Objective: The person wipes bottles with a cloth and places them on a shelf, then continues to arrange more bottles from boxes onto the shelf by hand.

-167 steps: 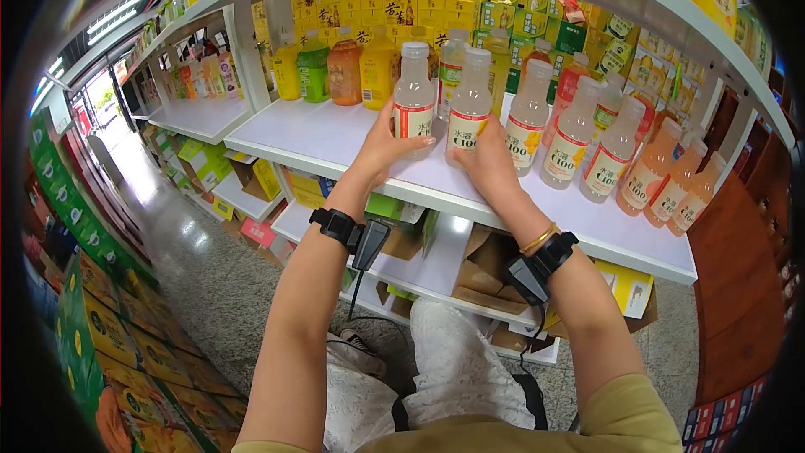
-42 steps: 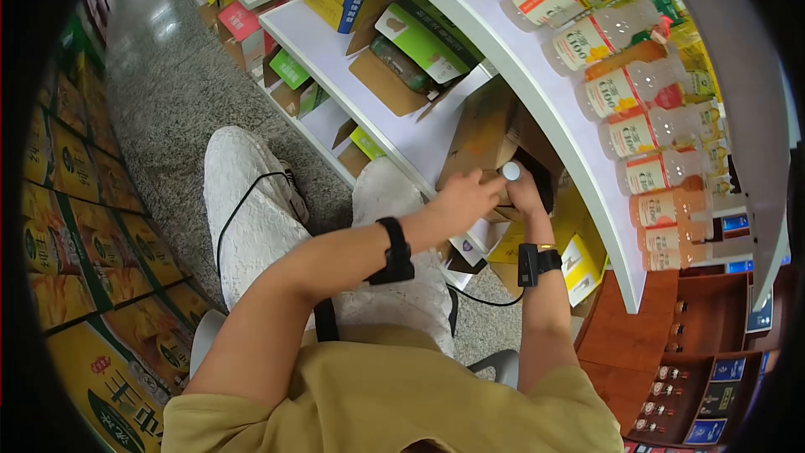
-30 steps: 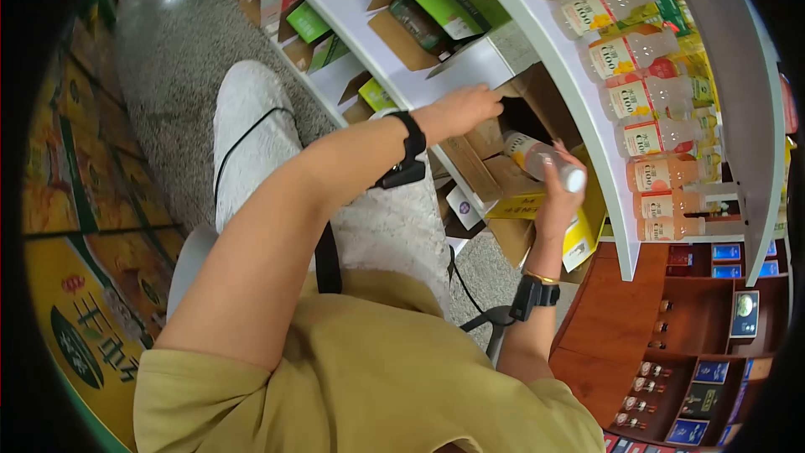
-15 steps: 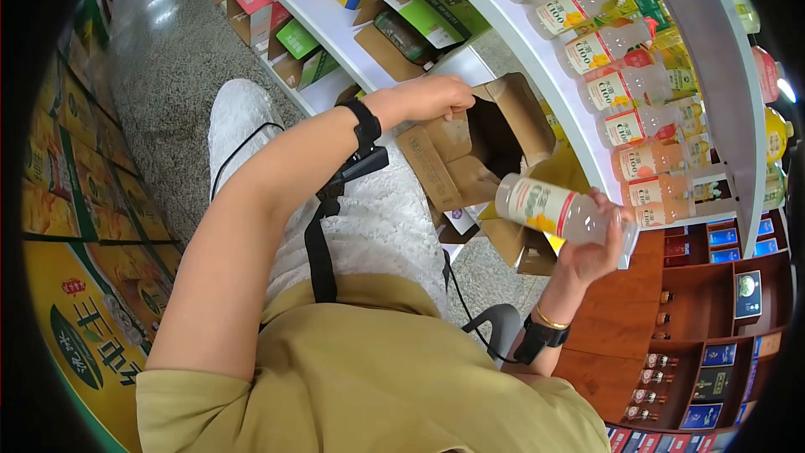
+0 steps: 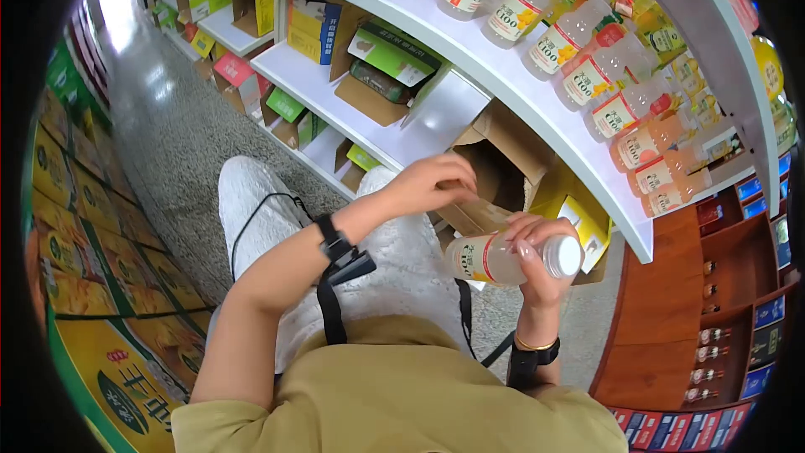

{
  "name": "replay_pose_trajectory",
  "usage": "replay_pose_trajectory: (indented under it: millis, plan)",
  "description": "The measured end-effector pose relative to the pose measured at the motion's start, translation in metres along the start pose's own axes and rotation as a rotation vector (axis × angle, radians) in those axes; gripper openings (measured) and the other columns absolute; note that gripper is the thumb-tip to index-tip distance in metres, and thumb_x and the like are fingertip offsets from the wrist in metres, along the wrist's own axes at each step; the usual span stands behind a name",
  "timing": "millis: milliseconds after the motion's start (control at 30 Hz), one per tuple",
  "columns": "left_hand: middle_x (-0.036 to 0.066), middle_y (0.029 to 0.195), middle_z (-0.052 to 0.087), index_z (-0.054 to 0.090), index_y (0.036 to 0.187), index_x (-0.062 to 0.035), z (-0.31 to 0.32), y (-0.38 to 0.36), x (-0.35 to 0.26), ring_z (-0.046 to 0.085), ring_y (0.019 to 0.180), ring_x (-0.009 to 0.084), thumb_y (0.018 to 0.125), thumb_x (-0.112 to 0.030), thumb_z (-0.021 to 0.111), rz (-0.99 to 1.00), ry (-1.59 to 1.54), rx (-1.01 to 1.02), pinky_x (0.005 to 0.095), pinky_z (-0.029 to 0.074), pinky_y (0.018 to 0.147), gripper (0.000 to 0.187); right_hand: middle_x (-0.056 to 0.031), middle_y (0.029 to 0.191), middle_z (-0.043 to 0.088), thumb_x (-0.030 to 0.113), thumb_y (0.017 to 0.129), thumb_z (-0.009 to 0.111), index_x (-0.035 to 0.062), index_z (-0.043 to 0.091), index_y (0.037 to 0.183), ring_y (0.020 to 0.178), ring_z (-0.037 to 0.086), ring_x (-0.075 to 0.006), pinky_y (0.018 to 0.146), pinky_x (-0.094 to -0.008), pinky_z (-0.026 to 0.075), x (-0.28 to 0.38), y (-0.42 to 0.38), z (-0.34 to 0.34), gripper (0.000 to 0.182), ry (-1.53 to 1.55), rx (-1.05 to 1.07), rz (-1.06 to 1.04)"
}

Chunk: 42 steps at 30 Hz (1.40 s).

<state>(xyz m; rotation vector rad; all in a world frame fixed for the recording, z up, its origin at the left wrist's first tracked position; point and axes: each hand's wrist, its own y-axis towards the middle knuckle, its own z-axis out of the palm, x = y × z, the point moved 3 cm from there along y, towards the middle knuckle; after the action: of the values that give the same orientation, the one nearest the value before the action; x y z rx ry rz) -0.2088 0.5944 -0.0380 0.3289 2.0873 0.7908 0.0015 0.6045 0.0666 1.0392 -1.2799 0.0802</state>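
My right hand (image 5: 541,256) is wrapped round a clear plastic bottle (image 5: 471,259) with a white cap and a C100 label. The bottle lies nearly level, its cap toward the right. To the left, my left hand (image 5: 436,184) has curled fingers on the flap of an open brown cardboard box (image 5: 474,216). That box stands in front of my knees, under the upper shelf, with a dark interior; whatever it holds cannot be made out. Part of it is hidden behind the bottle and my right hand.
Several similar bottles (image 5: 549,50) stand in rows on the white upper shelf (image 5: 470,42). Lower shelves (image 5: 302,75) hold opened cartons. Yellow boxes (image 5: 117,377) are stacked at the left. A brown wooden cabinet (image 5: 654,310) stands at the right.
The view has shifted, and the shelf and box appear in new places. My right hand has turned the bottle so its cap now shows. My left hand remains at the box, nearer the bottle.
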Motion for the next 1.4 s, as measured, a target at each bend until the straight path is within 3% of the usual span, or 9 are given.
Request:
replay_pose_trajectory:
  millis: [67,267,400,500,533,633,833,1167,1400]
  plan:
    - [0.007,0.128,0.064,0.065,0.120,-0.0063,-0.003,-0.014,-0.015,0.061,0.118,0.0240,0.088,-0.024,0.076,-0.384,-0.737,0.504,0.0341,0.049,0.100,0.038,-0.0149,0.081,0.067,-0.003,0.080,0.070,0.0020,0.058,0.087,0.080,0.068,-0.0255,0.089,-0.0488,0.054,-0.006,0.001,0.007,0.015,0.026,-0.024,0.028]
    - [0.014,0.129,0.063,0.050,0.139,-0.0005,0.015,-0.060,-0.029,0.058,0.122,0.0255,0.066,-0.038,0.094,-0.358,-0.565,0.921,0.0357,0.046,0.104,0.093,-0.0116,0.082,0.068,-0.004,0.078,0.075,0.0004,0.061,0.088,0.084,0.069,-0.0235,0.087,-0.0429,0.056,-0.033,-0.008,0.044,0.018,0.070,0.173,0.162]
    - [0.015,0.133,0.061,0.054,0.136,-0.0015,0.029,-0.073,-0.009,0.054,0.125,0.0255,0.066,-0.032,0.095,-0.441,-0.697,0.957,0.0379,0.042,0.110,0.087,-0.0144,0.089,0.067,0.006,0.081,0.076,0.0015,0.058,0.098,0.092,0.068,-0.0272,0.093,-0.0475,0.051,-0.036,-0.008,0.046,0.026,0.073,0.277,0.240]
    - [0.012,0.125,0.063,0.058,0.128,-0.0025,0.010,-0.059,-0.008,0.057,0.115,0.0206,0.067,-0.026,0.092,-0.160,-0.597,0.782,0.0360,0.044,0.102,0.074,-0.0151,0.120,0.065,0.009,0.077,0.083,0.0011,0.053,0.125,0.114,0.064,-0.0266,0.100,-0.0399,0.049,-0.045,0.007,0.034,0.057,0.072,0.386,0.157]
    - [0.008,0.124,0.063,0.057,0.129,-0.0031,-0.012,-0.044,-0.022,0.056,0.115,0.0206,0.066,-0.021,0.093,-0.388,-0.769,0.730,0.0359,0.044,0.103,0.075,-0.0151,0.120,0.065,0.009,0.077,0.083,0.0011,0.053,0.125,0.114,0.064,-0.0266,0.100,-0.0399,0.049,-0.041,0.018,0.035,0.057,0.081,0.373,0.111]
    - [0.005,0.124,0.062,0.055,0.133,-0.0056,-0.062,-0.010,-0.021,0.056,0.119,0.0178,0.067,-0.012,0.092,-0.415,-0.856,0.447,0.0362,0.043,0.104,0.076,-0.0166,0.136,0.055,0.017,0.080,0.081,0.0004,0.047,0.137,0.127,0.055,-0.0283,0.111,-0.0411,0.041,-0.033,0.041,0.019,0.069,-0.093,0.217,-0.027]
    - [0.009,0.121,0.064,0.056,0.127,-0.0047,-0.183,0.094,-0.003,0.062,0.111,0.0213,0.076,-0.020,0.087,-0.374,-0.663,-0.223,0.0385,0.050,0.100,0.062,-0.0133,0.124,0.060,-0.004,0.090,0.064,-0.0027,0.053,0.129,0.117,0.060,-0.0219,0.106,-0.0353,0.045,-0.042,0.085,-0.020,0.040,-0.159,-0.206,-0.038]
    - [0.005,0.118,0.064,0.056,0.128,-0.0064,-0.243,0.220,0.071,0.060,0.111,0.0174,0.081,-0.007,0.079,-0.388,-0.387,-0.182,0.0353,0.047,0.099,0.052,-0.0141,0.100,0.069,0.010,0.086,0.069,0.0037,0.067,0.101,0.093,0.065,-0.0334,0.083,-0.0404,0.051,-0.061,0.128,-0.048,0.016,-0.853,-0.221,-0.091]
    - [0.007,0.128,0.061,0.047,0.137,-0.0080,-0.226,0.234,0.126,0.058,0.118,0.0184,0.081,-0.005,0.080,-0.491,-0.518,-0.134,0.0374,0.046,0.104,0.065,-0.0072,0.095,0.070,0.011,0.084,0.070,0.0073,0.068,0.093,0.089,0.066,-0.0286,0.076,-0.0381,0.051,-0.058,0.133,-0.044,0.010,-0.975,-0.236,-0.181]
